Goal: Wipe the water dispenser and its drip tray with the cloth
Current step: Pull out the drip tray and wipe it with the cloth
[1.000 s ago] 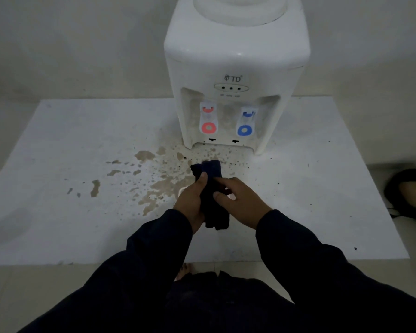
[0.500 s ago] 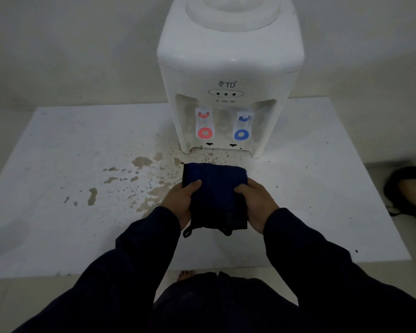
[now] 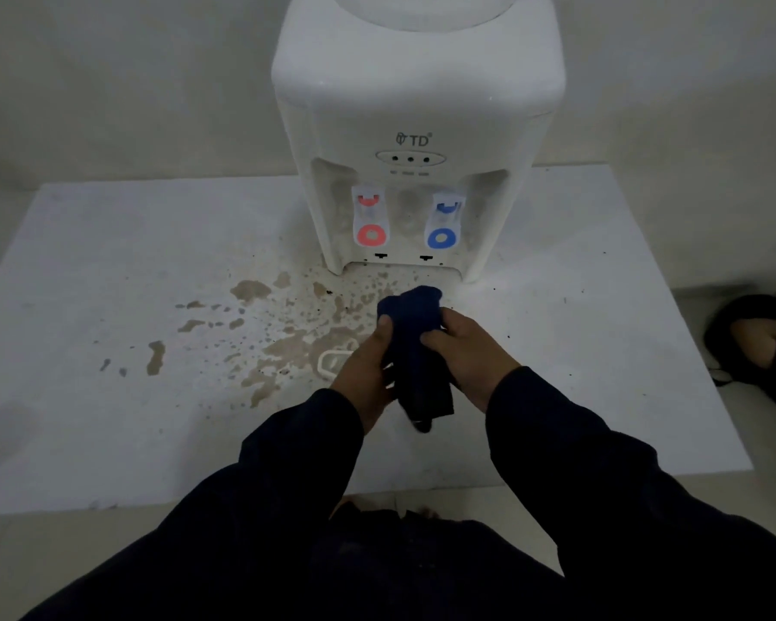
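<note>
A white slab carries the white water dispenser at its far edge, a little right of centre, and brown splashes spread over the slab near and to the left of the dispenser's base. The dark blue cloth is bunched into a wad just on the near side of the dispenser's foot, held between both hands: the left hand curls thumb and fingers round its left side, and the right hand grips its right side with bent fingers. On the dispenser's front a red tap sits left of a blue tap.
</note>
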